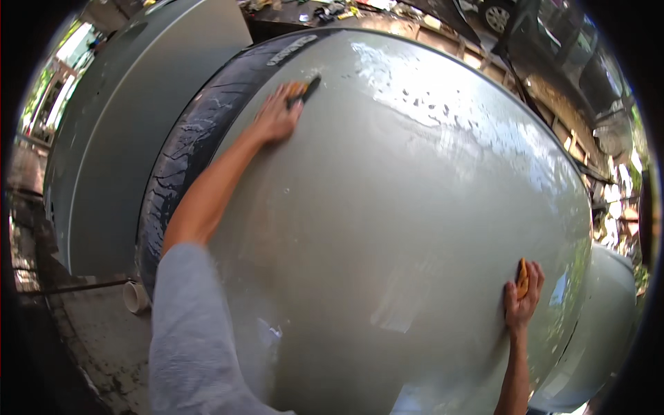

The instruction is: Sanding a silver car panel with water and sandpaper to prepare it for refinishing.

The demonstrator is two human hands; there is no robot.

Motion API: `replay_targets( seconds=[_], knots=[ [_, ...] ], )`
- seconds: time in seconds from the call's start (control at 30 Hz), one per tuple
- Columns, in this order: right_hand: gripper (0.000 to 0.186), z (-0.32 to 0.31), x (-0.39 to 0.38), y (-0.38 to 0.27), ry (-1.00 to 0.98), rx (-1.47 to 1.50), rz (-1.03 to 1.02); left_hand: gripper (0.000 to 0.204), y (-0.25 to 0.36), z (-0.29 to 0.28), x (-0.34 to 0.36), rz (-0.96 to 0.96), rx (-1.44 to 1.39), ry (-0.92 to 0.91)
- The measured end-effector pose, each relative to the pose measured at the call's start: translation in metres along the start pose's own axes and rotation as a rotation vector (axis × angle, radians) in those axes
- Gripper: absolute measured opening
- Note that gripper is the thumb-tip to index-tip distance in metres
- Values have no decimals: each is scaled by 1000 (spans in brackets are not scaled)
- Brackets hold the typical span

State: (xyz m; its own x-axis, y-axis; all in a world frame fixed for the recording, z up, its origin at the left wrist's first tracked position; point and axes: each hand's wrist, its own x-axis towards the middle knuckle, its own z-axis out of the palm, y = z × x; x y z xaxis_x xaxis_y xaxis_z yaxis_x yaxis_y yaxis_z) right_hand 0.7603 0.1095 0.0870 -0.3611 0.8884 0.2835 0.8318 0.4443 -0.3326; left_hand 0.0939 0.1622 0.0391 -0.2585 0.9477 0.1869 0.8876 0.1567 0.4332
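Panel surface: broad grey-green car body panel (360, 221), curved and glossy, filling the middle of the frame; droplets and wet sheen lie under a bright reflection at upper centre, with duller, hazy streaks lower down.
Left hand: the left hand (275, 116), upper left of centre, has its fingers bent around a dark-edged orange block (313, 87) held near the panel's upper left edge; the arm reaches up from a grey sleeve (190, 325).
Right hand: the right hand (524, 302), lower right, is closed around an orange pad (522, 278) at the panel, fingers pointing up the frame, forearm rising from the lower edge.
Panel edges: a wet black strip (183, 149) curves along the left; a dark rim bounds the top and upper right.
Room between hands: a wide stretch of panel separates them.
Beyond left edge: another grey panel (131, 138) at upper left, a pale round container (135, 297) at lower left.
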Motion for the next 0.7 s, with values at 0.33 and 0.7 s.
replay_targets(
  seconds=[0.33, 0.7],
  knots=[
    [52, -36, -6, -1, 44, -36, 71, 58, 73, -29, -155, 210, -54, -155],
    [50, -32, -10, -4, 69, -50, 116, 55, 117, -16, -178, 230, -86, -179]
  ],
)
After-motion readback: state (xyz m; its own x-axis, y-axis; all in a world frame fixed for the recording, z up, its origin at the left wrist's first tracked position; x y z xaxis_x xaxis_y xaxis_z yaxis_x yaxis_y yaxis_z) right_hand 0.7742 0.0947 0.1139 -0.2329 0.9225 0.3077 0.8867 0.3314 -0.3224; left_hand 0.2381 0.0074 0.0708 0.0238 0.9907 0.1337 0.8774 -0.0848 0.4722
